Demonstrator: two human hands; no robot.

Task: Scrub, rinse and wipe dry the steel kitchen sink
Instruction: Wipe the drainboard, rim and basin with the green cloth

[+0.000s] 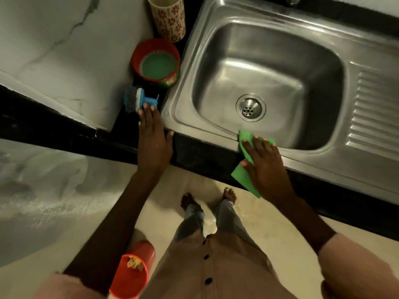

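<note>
The steel sink [187, 117] fills the upper right, with a round drain [250, 107] in its basin and a ribbed drainboard [375, 108] on the right. My right hand [265, 162] lies flat on a green cloth [243, 173], pressing it onto the sink's front rim and the black counter edge. My left hand [153, 137] rests flat on the black counter left of the sink, fingers apart. Its fingertips touch a blue scrubbing brush [138, 100] lying on the counter.
A red tub of green soap [156, 61] stands behind the brush. A cup with red flowers [168, 18] stands further back. Marble wall tiles [64, 50] are on the left. A red bin [131, 272] stands on the floor by my feet.
</note>
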